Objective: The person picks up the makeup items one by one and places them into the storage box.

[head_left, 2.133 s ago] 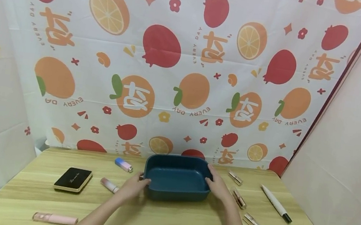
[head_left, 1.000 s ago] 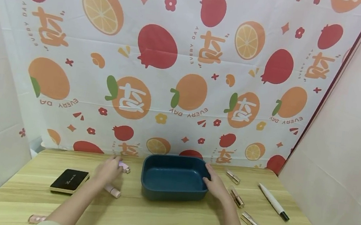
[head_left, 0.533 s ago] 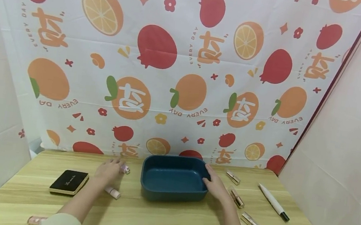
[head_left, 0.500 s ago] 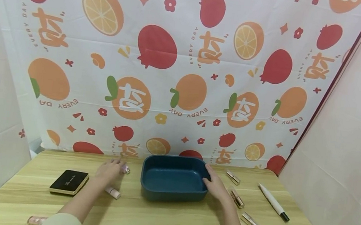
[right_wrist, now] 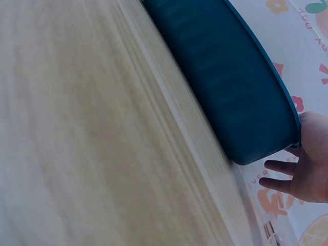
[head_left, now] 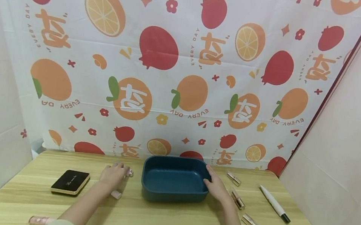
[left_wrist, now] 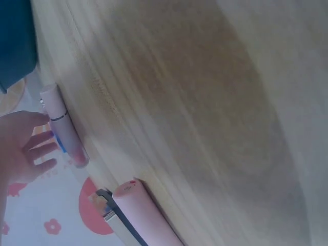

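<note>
My left hand (head_left: 112,176) is over the small blue-and-pink lipstick tube (head_left: 130,173), whose silvery end sticks out at the right. The left wrist view shows its blue part (left_wrist: 61,141) close to the fingers, with the thumb side crossing it. Just in front lies a pale pink lip gloss tube (head_left: 116,194), partly under the wrist. At the right end of a dark teal rectangular box (head_left: 174,198), my right hand (head_left: 216,187) holds the rim, thumb inside and fingers outside. Two fingers (right_wrist: 277,183) are spread below the rim.
A black compact (head_left: 71,181) lies left, with a pink lip gloss (head_left: 40,220) near the front, partly behind the left sleeve. Right of the box are gold lipstick tubes (head_left: 234,178) and a white pen-shaped item (head_left: 274,203). A fruit-print curtain (head_left: 178,127) hangs behind.
My left hand has left the box and gone left to the blue-and-pink tube. Since half a second ago, hand and tube have shifted slightly right. My right hand stays on the box.
</note>
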Available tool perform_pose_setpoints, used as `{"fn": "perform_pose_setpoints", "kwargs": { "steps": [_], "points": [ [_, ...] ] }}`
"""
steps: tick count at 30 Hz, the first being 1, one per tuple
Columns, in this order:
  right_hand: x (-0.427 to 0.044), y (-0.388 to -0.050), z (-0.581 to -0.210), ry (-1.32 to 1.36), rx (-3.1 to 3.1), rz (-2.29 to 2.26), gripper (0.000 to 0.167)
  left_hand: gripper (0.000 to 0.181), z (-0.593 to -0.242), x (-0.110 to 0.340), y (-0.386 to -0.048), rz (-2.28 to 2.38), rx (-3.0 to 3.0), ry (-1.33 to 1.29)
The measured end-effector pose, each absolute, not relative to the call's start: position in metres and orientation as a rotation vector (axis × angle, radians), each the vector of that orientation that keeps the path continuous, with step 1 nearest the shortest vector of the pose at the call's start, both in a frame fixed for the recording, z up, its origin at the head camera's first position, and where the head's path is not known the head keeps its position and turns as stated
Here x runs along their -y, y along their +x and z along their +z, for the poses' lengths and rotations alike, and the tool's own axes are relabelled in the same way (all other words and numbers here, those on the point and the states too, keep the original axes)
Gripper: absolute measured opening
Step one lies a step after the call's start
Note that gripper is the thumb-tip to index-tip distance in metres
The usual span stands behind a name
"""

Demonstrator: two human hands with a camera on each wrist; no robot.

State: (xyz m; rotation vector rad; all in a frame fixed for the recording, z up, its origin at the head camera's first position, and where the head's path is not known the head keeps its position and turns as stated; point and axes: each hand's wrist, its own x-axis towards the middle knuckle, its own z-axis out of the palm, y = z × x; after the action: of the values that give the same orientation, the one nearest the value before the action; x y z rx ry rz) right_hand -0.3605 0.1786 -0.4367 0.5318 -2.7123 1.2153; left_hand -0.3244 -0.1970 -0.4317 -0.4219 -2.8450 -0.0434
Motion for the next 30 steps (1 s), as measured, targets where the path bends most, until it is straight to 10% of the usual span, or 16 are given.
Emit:
{"fn": "perform_pose_setpoints", "kwargs": {
  "steps": [30],
  "points": [
    [-0.180, -0.362, -0.436, 0.549, 2.715, 1.157, 0.052, 0.022, -0.433, 0.210, -0.335, -0.100, 2.827, -0.415]
  ]
}}
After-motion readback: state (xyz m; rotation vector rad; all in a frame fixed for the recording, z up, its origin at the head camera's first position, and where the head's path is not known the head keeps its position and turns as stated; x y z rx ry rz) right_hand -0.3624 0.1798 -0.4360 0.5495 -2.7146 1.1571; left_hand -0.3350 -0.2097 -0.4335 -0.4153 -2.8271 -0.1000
